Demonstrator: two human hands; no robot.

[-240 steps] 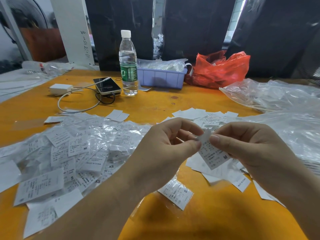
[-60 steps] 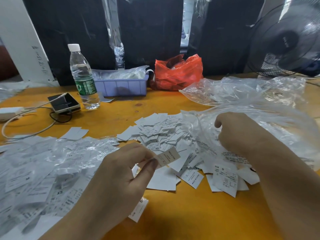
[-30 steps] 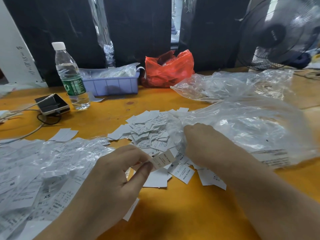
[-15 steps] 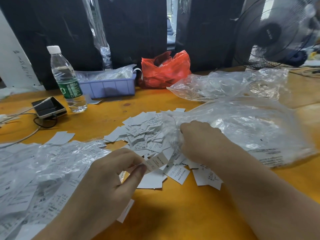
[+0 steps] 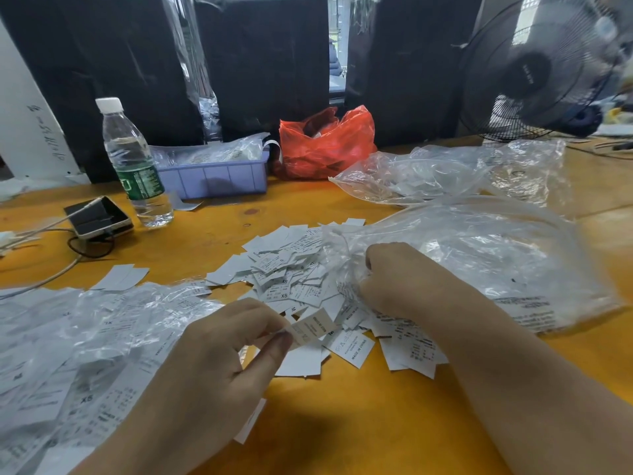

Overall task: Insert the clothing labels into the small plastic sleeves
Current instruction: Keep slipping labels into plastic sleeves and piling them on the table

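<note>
Orange tabletop [image 5: 342,433] strewn with loose labels [image 5: 287,269]. Left hand [image 5: 219,365] pinches one label [image 5: 313,326] between thumb and forefinger. Right hand [image 5: 394,279], fingers curled, apparently grips the clear bag [image 5: 496,255].

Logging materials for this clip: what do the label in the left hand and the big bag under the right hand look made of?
The label: probably thin paper or woven tape, matte off-white with dark print; it holds flat past the left hand's pinch. The big bag: thin clear plastic film, glossy and crinkled, bunching where the right hand gathers it.

The left hand [image 5: 219,365] pinches between thumb and forefinger, palm turned inward; the right hand [image 5: 400,279] reaches forward, fingers curled under.
</note>
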